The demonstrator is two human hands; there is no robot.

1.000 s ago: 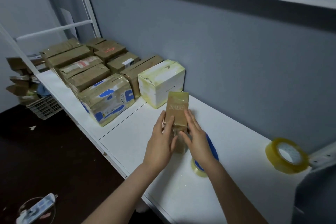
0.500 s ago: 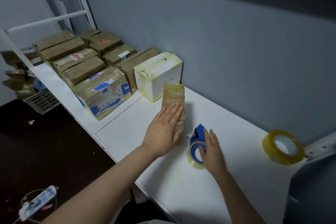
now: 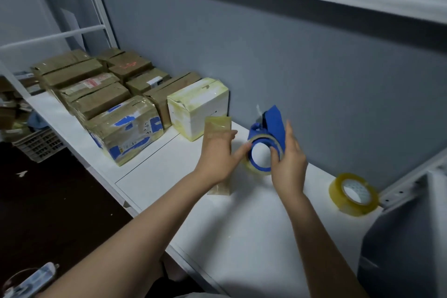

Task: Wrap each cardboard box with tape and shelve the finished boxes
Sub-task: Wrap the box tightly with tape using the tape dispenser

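Worktop (image 3: 242, 225): white, bears small box (image 3: 217, 126).
Right hand (image 3: 289, 164): fingers (image 3: 289, 128) grip tape dispenser (image 3: 273, 123) beside box.
Left hand (image 3: 217, 157): fingers relaxed on box; pin it while taping.

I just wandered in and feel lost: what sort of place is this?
Most likely a small parcel-packing corner or storeroom. Rows of taped cardboard boxes line a white shelf, the right hand grips a blue tape dispenser, and a spare tape roll lies nearby.
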